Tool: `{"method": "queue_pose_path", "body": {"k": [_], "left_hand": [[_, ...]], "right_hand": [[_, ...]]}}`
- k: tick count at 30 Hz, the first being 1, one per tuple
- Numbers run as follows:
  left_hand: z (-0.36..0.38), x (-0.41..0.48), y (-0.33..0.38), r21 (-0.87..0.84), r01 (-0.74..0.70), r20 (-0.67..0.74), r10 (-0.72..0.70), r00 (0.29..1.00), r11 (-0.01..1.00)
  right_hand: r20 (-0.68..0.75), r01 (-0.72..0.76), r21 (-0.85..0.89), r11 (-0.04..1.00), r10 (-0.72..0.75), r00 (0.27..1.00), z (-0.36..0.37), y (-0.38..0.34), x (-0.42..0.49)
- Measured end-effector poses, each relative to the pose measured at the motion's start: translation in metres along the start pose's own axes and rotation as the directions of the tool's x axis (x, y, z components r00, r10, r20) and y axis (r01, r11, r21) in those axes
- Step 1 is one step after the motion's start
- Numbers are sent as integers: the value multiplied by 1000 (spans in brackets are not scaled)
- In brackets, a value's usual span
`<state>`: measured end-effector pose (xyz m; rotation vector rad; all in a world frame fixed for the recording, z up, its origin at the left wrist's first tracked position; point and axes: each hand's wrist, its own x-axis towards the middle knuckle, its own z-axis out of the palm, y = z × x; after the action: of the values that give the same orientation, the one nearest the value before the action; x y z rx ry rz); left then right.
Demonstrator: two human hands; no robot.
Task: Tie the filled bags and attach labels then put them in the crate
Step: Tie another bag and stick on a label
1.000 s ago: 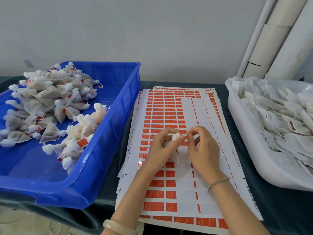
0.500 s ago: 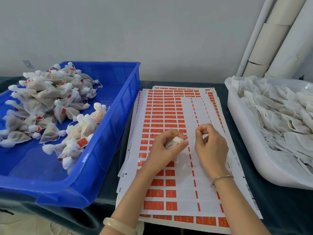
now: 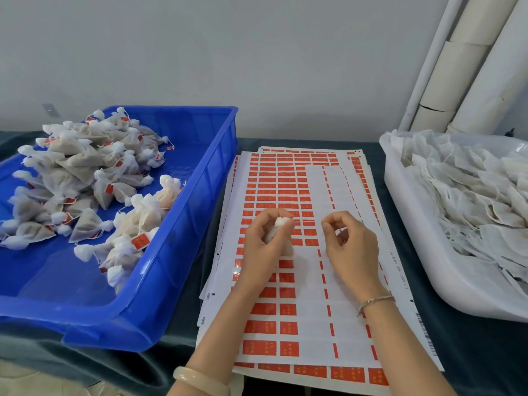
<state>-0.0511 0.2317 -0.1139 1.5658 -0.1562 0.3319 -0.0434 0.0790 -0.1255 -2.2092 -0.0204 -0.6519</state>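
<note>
- left hand [image 3: 265, 241] grip curled round filled bag [image 3: 281, 228], over label sheets [image 3: 314, 310] on desk [image 3: 471, 352].
- right hand [image 3: 353, 247] grip: thumb, forefinger pinching thin string [image 3: 307, 221] from bag.
- blue crate [image 3: 171, 267] far left holds tied bags [image 3: 71, 172]; white tub [image 3: 414, 252] right.

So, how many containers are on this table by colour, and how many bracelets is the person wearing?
Blue plastic crate: 1
White plastic tub: 1
Pale chunky bangle, left wrist: 1
Thin chain bracelet, right wrist: 1
Total: 4
</note>
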Motion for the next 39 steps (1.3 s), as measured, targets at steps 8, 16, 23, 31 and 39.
{"method": "queue_pose_path", "body": {"k": [8,16,23,31,39], "left_hand": [[1,1,-5,73,13,8,-13,1000,997],[3,2,-13,314,-15,-2,17,1000,949],[9,-2,-18,627,-169,160,86,983,761],[11,0,-19,757,-166,248,-42,968,632],[10,5,-18,787,-183,305,-115,945,589]], "right_hand": [[141,-48,21,999,45,989,4,5,2],[553,-25,-172,985,118,825,-26,33,20],[646,136,-286,949,86,758,-27,41,23],[638,153,-286,946,69,767,-26,41,22],[630,178,-286,942,45,775,-28,42,20]]}}
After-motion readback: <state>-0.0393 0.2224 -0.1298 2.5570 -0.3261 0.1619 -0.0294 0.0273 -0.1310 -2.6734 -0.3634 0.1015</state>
